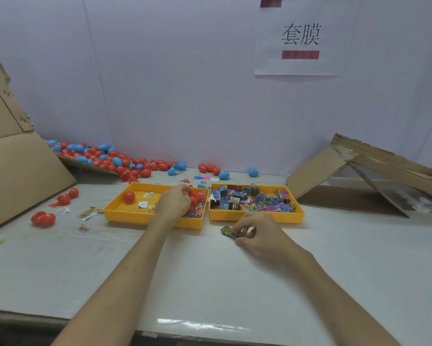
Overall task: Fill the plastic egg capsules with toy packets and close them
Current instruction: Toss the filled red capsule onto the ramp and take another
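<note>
My left hand [173, 201] reaches into the left yellow tray [125, 213] and its curled fingers grip a red egg capsule [193, 200] lying among small toys there. Another red egg [129, 196] sits at that tray's far left. My right hand [256, 233] rests on the table just in front of the right yellow tray [257, 217] and pinches a green toy packet [229, 231]. The right tray is filled with several colourful toy packets [249, 199].
A heap of red and blue eggs [105, 158] lies along the back wall on the left. Open red capsules [43, 218] and loose packets [87, 213] lie left of the trays. Cardboard sheets lean at the left [15, 171] and right [359, 176].
</note>
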The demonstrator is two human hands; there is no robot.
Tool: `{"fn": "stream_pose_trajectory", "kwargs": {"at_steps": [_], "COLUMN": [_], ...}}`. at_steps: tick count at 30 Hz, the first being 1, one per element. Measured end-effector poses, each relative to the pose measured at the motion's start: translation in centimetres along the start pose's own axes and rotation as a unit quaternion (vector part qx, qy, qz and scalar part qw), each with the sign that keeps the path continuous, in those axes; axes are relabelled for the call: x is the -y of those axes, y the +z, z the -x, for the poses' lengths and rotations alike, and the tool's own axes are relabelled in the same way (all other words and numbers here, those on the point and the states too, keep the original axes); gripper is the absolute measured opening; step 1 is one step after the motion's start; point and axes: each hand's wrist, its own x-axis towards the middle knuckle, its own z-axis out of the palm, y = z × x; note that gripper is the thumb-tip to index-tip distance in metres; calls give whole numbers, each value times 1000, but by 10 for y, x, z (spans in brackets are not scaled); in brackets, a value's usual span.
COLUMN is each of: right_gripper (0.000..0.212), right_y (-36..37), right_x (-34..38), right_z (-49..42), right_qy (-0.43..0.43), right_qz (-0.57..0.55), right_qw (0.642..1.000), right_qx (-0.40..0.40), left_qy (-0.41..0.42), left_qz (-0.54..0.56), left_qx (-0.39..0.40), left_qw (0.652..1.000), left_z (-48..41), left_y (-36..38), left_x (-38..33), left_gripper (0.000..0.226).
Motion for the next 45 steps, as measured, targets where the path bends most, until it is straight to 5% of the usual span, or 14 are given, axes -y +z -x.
{"fn": "stream_pose_trajectory", "kwargs": {"at_steps": [16, 21, 24, 27, 30, 32, 45], "right_gripper": [28, 23, 27, 30, 18, 18, 14], "right_y": [0, 0, 1, 0, -2, -4, -13], "right_x": [-2, 0, 1, 2, 2, 2, 2], "right_z": [2, 2, 2, 2, 0, 0, 1], "right_qy": [-10, -19, -21, -18, -11, -7, 16], "right_qz": [26, 30, 31, 26, 22, 17, -17], "right_qw": [999, 998, 999, 999, 1000, 1000, 999], "right_qx": [-33, -45, -37, -28, -11, -7, 25], "left_qy": [-46, -49, 33, 139, 235, 269, 304], "left_qz": [82, 173, 248, 320, 260, 195, 136], "left_qx": [29, -53, -130, -21, 168, 223, 177], "left_qw": [995, 982, 960, 937, 921, 916, 926], "left_z": [-48, -38, -9, 36, 71, 75, 65], "left_y": [7, 0, -12, -6, 17, 29, 50], "left_x": [19, 15, -5, -23, -21, -16, -2], "left_gripper": [2, 30, 41, 39, 26, 35, 36]}}
